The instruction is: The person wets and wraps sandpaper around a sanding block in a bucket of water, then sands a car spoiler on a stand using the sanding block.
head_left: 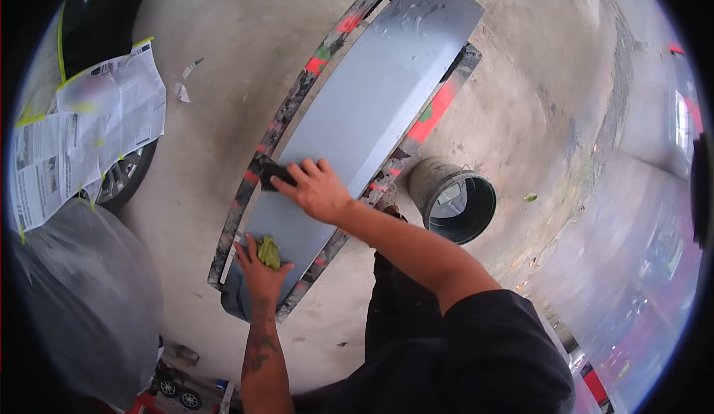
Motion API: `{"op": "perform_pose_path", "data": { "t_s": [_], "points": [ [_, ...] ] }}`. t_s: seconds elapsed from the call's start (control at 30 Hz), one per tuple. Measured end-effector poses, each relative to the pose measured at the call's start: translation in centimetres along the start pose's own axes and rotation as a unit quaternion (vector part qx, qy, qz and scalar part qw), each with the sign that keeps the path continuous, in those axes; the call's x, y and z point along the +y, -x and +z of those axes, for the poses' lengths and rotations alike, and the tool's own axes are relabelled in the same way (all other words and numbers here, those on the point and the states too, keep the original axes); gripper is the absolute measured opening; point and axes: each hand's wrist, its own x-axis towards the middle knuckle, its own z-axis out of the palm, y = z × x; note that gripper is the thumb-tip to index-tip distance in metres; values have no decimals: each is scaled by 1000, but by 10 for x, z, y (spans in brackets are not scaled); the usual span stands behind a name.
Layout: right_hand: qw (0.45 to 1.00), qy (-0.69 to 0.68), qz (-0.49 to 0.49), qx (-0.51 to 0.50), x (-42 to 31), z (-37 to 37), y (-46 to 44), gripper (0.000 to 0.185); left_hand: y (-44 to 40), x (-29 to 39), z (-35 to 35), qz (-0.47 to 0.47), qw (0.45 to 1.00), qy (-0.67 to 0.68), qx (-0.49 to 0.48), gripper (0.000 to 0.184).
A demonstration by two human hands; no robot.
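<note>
A long grey panel (357, 102), possibly a car body part, lies across a paint-spattered stand (439, 105); wet drops show at its far end. My right hand (321, 192) grips a dark block (277, 177), like a sanding block, against the panel's left side. Nearer to me, my left hand (260, 276) rests at the panel's near end. A crumpled green cloth (268, 253) sits between its thumb and fingers, pressed on the surface.
Right of the stand is a dark bucket (487, 221) with water in it. At the left stands a vehicle wheel (132, 172) beside newspaper masking (111, 109) and plastic sheeting (89, 288). Clear plastic sheeting (617, 265) hangs at the right.
</note>
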Motion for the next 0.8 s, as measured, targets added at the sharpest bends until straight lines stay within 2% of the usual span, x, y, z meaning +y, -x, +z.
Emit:
{"op": "perform_pose_path", "data": {
  "t_s": [0.07,0.17,0.27,0.3,0.37,0.4,0.5,0.57,0.63,0.73,0.8],
  "points": [
    [994,99,30,31,71,-20,-20,55,2,6,-1,-26,999,31,-16,136],
    [956,196,198,90,187,-70,-62,54,2,5,0,-20,999,23,-9,135],
    [936,188,287,80,180,-67,-74,54,2,9,-3,-23,999,31,-10,135],
    [944,170,268,87,153,-57,-65,53,2,8,-2,-19,1000,21,-7,135],
    [977,140,151,51,92,-30,-36,55,1,1,2,-10,1000,-2,0,136],
    [991,92,95,20,71,-31,-24,65,-2,5,-1,-10,1000,4,1,136],
    [990,128,50,19,121,-51,-25,60,2,7,-5,-7,1000,20,-8,136],
    [972,172,143,65,193,-76,-53,52,2,6,-4,5,999,39,-3,135],
    [943,227,234,69,252,-99,-79,53,1,7,-3,2,999,35,-1,135],
    [936,186,286,84,222,-87,-82,52,2,5,-3,-5,999,31,-6,136],
    [960,179,196,94,173,-53,-54,56,-1,9,-2,-8,1000,24,-5,136]
  ]
}}
